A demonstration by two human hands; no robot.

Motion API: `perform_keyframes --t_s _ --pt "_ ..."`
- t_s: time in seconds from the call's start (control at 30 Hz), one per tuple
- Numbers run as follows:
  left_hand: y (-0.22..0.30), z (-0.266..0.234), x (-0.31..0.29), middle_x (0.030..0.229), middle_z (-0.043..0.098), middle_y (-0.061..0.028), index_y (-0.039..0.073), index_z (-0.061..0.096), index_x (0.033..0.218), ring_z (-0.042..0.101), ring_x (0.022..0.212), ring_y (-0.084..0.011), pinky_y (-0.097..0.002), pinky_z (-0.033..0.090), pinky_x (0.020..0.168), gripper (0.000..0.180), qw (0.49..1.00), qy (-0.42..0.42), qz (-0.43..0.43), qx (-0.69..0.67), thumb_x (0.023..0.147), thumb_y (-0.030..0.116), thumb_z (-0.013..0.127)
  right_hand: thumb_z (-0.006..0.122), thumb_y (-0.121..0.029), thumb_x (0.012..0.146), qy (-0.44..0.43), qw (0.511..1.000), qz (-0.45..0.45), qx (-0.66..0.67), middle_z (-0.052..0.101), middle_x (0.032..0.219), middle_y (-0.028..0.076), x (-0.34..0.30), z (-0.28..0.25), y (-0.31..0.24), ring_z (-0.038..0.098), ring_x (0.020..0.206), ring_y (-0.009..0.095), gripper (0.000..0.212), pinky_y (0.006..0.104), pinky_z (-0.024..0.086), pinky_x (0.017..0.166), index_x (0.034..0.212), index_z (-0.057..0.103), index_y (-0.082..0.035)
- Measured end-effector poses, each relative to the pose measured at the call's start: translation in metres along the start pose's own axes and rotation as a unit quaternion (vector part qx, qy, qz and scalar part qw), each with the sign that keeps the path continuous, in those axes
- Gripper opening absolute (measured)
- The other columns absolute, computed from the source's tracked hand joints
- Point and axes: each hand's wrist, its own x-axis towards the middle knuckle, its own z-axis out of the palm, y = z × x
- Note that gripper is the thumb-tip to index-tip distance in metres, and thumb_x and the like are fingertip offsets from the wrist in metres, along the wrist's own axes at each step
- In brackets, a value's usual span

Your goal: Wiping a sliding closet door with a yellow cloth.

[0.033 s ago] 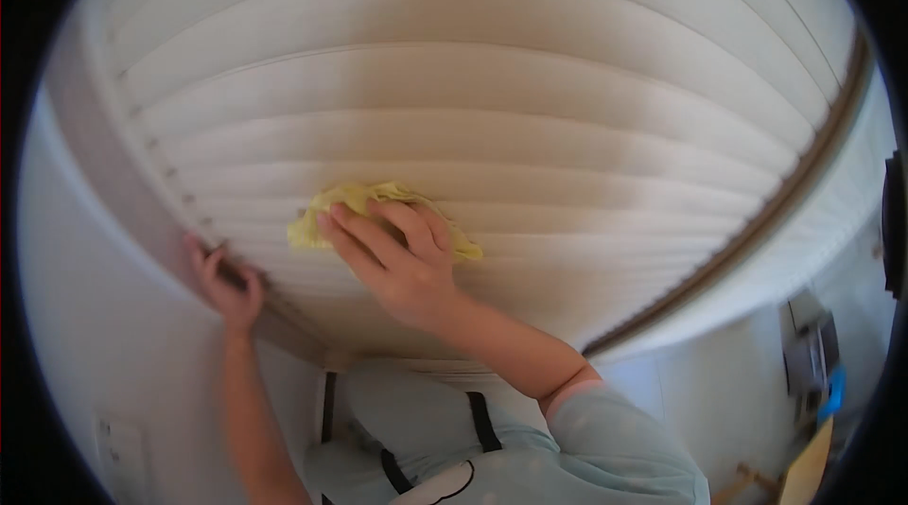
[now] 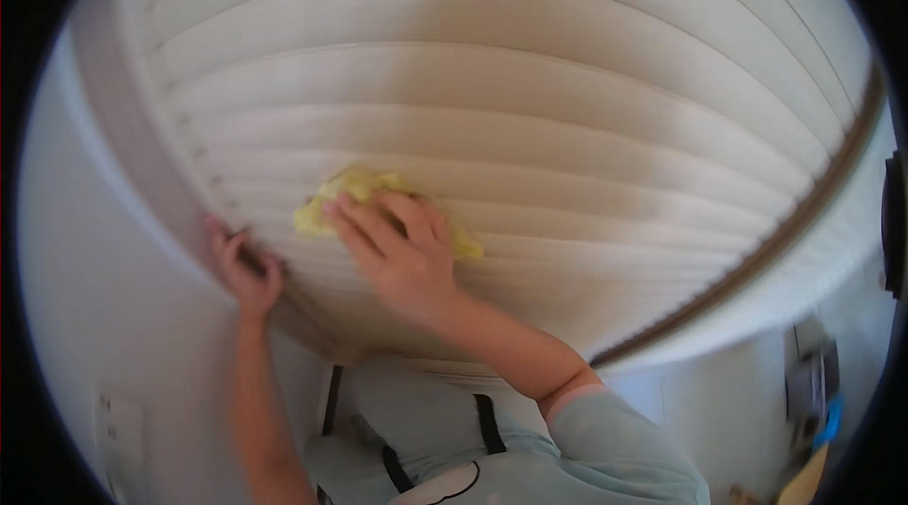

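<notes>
In front of me is a large white slatted door (image 2: 567, 150), its slats running crosswise and bowed by the lens. My right hand (image 2: 407, 254) presses a crumpled yellow cloth (image 2: 352, 185) against the lower left-middle slats. Its fingers are bent over the cloth, and the palm covers part of it. At the left, my left hand (image 2: 249, 276) grips the door's edge frame (image 2: 132, 117), with the thumb on the slat side and the fingers on the outer side. A dark gap shows between thumb and fingers.
A pale wall with a socket plate (image 2: 120, 429) stands at the left. The door's brown right edge (image 2: 747, 264) slants toward the far right. Beyond it, on the light floor (image 2: 705, 410), are a dark object (image 2: 811, 377), a blue item (image 2: 830, 420) and a yellowish piece (image 2: 802, 481).
The door's left edge and my left hand have shifted slightly right in view. The cloth's upper part sits a little higher, while my right hand stays on it.
</notes>
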Motion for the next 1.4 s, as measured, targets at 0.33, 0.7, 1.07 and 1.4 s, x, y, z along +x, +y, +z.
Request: perform_keyframes --t_s 0.33,0.7,1.07,1.4 --pt "0.023 -0.028 -0.002 0.153 0.023 -0.0274 0.001 0.043 0.121 0.019 0.145 -0.0381 -0.0416 0.021 0.116 0.049 0.990 -0.037 -0.092 -0.102 0.077 -0.005 0.063 0.061 -0.017 0.076 -0.080 0.993 -0.083 0.025 0.062 0.116 -0.004 0.014 0.033 -0.036 0.053 0.099 0.022 0.038 0.0370 0.044 0.083 0.112 0.069 -0.013" --pt "0.028 -0.014 0.002 0.152 0.029 -0.0231 0.003 0.044 0.119 0.024 0.144 -0.0363 -0.0405 0.026 0.115 0.047 0.982 -0.041 -0.137 -0.121 0.078 -0.004 0.066 0.062 -0.015 0.075 -0.052 0.985 -0.164 0.015 0.065 0.110 -0.005 0.063 0.105 -0.065 0.055 0.101 0.018 0.027 0.0339 0.043 0.084 0.100 0.070 -0.015" --pt "0.031 -0.021 0.000 0.150 0.033 -0.0213 0.001 0.048 0.121 0.031 0.140 -0.0373 -0.0409 0.032 0.113 0.047 0.985 -0.034 -0.137 -0.095 0.076 -0.004 0.061 0.063 -0.012 0.075 -0.101 0.982 -0.155 -0.028 0.065 0.113 -0.005 0.051 0.041 -0.037 0.055 0.100 0.021 0.030 0.0360 0.042 0.087 0.104 0.071 -0.014" --pt "0.024 -0.017 -0.010 0.154 0.026 -0.0235 0.003 0.044 0.123 0.027 0.143 -0.0364 -0.0410 0.028 0.114 0.050 0.978 -0.068 -0.164 -0.106 0.077 -0.002 0.064 0.062 -0.015 0.075 -0.072 0.985 -0.157 -0.010 0.065 0.112 -0.004 0.042 0.045 -0.027 0.054 0.097 0.020 0.029 0.0338 0.042 0.083 0.103 0.070 -0.013"
